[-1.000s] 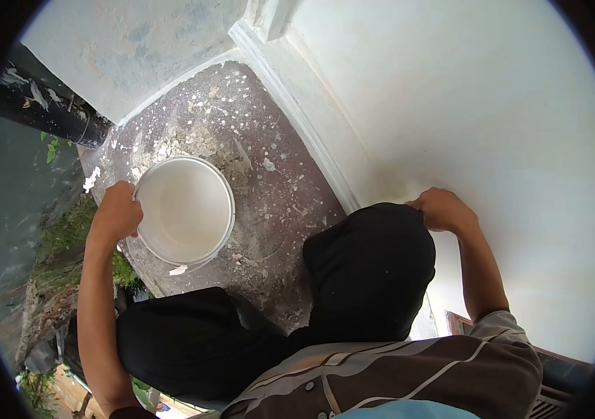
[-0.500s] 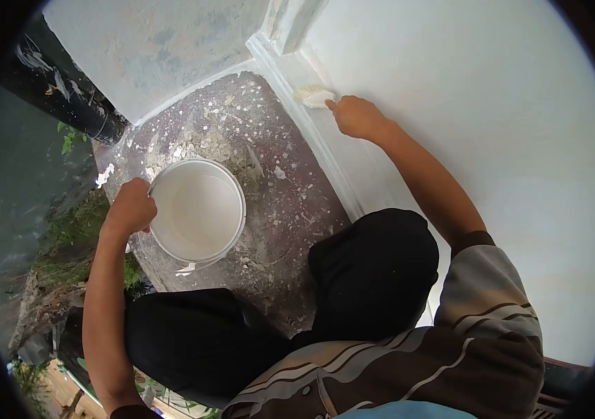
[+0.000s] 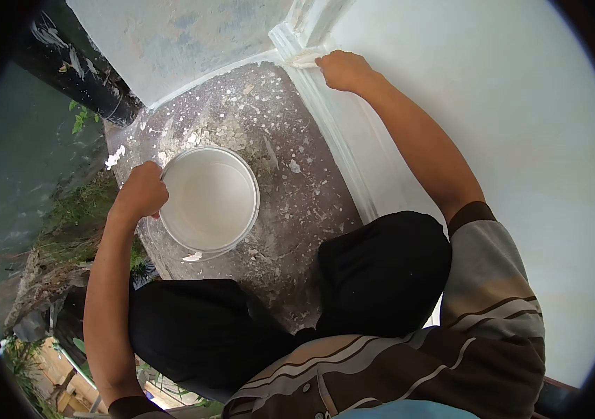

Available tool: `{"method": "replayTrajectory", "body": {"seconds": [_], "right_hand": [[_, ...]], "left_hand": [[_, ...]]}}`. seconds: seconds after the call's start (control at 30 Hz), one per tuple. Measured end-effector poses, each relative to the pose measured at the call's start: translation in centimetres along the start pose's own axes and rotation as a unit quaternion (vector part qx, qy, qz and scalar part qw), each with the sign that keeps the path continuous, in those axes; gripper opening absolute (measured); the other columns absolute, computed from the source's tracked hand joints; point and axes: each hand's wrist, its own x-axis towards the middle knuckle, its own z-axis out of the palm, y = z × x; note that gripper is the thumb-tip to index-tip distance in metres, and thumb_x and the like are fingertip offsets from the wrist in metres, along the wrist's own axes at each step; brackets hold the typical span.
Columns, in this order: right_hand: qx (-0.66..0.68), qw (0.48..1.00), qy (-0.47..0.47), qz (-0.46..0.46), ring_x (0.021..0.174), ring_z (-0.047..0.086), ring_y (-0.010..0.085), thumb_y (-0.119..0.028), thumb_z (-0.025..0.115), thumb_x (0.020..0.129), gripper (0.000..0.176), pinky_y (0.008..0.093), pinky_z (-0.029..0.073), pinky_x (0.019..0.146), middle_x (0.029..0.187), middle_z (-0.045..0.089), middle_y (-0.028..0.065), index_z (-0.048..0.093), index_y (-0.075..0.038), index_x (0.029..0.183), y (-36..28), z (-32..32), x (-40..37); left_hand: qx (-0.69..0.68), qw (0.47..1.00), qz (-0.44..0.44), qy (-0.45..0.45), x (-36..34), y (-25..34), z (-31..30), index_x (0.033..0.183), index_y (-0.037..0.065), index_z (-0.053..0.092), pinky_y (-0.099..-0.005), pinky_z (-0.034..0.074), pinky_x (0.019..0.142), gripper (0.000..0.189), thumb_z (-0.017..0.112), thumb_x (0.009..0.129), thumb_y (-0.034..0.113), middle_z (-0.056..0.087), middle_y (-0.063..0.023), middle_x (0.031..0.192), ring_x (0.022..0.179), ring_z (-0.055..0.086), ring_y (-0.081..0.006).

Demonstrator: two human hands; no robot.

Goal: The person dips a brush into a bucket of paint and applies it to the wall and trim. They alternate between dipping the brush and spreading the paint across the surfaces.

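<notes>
My left hand (image 3: 142,190) grips the left rim of a white bucket (image 3: 210,199) holding white paint, which stands on a speckled ledge (image 3: 297,188). My right hand (image 3: 343,70) is stretched far forward, shut on a paintbrush (image 3: 303,60) whose pale bristles press against the white moulding (image 3: 339,140) where the ledge meets the white wall (image 3: 493,105). Only the brush tip shows past my fingers. My knees in black trousers (image 3: 381,272) are bent over the ledge.
A black drainpipe (image 3: 81,66) runs down at the upper left beside a grey-blue wall (image 3: 171,35). The ledge's left edge drops off to plants and ground far below (image 3: 67,230). Paint flakes and debris litter the ledge around the bucket.
My right hand has swung from beside my knee up along the moulding to the far corner, carrying the brush. My left hand has stayed on the bucket rim.
</notes>
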Motion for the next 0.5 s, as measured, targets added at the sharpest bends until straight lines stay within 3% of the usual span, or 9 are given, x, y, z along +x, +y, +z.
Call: {"method": "replayTrajectory", "body": {"seconds": [0.13, 0.23, 0.3, 0.4, 0.43, 0.5], "right_hand": [[-0.048, 0.988, -0.147, -0.03, 0.084, 0.069, 0.0341, -0.004, 0.058, 0.076, 0.017, 0.0441, 0.056, 0.07, 0.093, 0.069, 0.018, 0.071, -0.001, 0.087, -1.7, -1.4, -4.4], [-0.083, 0.95, -0.3, -0.03, 0.081, 0.068, 0.0342, -0.001, 0.058, 0.071, 0.016, 0.0435, 0.055, 0.068, 0.087, 0.069, 0.0185, 0.069, 0.0, 0.082, -3.3, -4.3, -12.1], [-0.093, 0.931, -0.351, -0.045, 0.079, 0.068, 0.034, -0.001, 0.06, 0.069, 0.013, 0.0428, 0.055, 0.066, 0.083, 0.068, 0.0182, 0.069, -0.002, 0.078, -3.6, -6.8, -13.7], [-0.077, 0.973, -0.209, -0.06, 0.076, 0.068, 0.0341, -0.001, 0.061, 0.068, 0.012, 0.0428, 0.054, 0.064, 0.081, 0.068, 0.0181, 0.069, -0.002, 0.076, -2.9, -7.5, -11.5], [-0.071, 0.988, -0.115, -0.069, 0.074, 0.067, 0.0345, -0.003, 0.062, 0.069, 0.01, 0.0433, 0.054, 0.063, 0.081, 0.068, 0.0184, 0.069, -0.002, 0.076, -2.9, -6.9, -9.6], [-0.066, 0.996, 0.021, -0.057, 0.075, 0.068, 0.034, -0.004, 0.058, 0.075, 0.011, 0.0427, 0.055, 0.063, 0.083, 0.066, 0.0183, 0.069, -0.002, 0.076, -4.4, -6.2, -4.4]], "left_hand": [[0.013, 1.0, 0.005, 0.0, 0.7, -1.3, 0.4, 0.102, -0.017, 0.055, -0.0385, 0.054, 0.047, 0.027, 0.052, 0.084, 0.002, 0.064, -0.0266, 0.078, 0.05, 0.066, -0.03], [0.016, 1.0, 0.005, -0.026, 0.9, -0.5, 0.1, 0.096, -0.019, 0.056, -0.0392, 0.055, 0.047, 0.024, 0.051, 0.083, 0.001, 0.063, -0.0291, 0.076, 0.051, 0.067, -0.0325], [0.045, 0.999, 0.0, -0.003, 1.0, -0.1, 0.2, 0.085, -0.017, 0.059, -0.0418, 0.056, 0.057, 0.018, 0.052, 0.075, -0.003, 0.063, -0.0313, 0.072, 0.061, 0.068, -0.0369], [0.052, 0.999, -0.008, 0.001, 0.7, 0.5, 0.1, 0.078, -0.015, 0.061, -0.0435, 0.057, 0.067, 0.016, 0.053, 0.07, -0.004, 0.063, -0.0333, 0.072, 0.07, 0.069, -0.0403], [0.049, 0.999, -0.011, -0.001, 0.6, 0.5, -0.1, 0.078, -0.015, 0.061, -0.0438, 0.056, 0.069, 0.016, 0.053, 0.07, -0.004, 0.063, -0.0338, 0.072, 0.072, 0.069, -0.0409], [0.043, 0.999, -0.016, -0.011, 0.8, 0.0, 0.0, 0.076, -0.016, 0.061, -0.0421, 0.057, 0.065, 0.015, 0.053, 0.07, -0.004, 0.063, -0.0317, 0.068, 0.065, 0.069, -0.0385]]}}
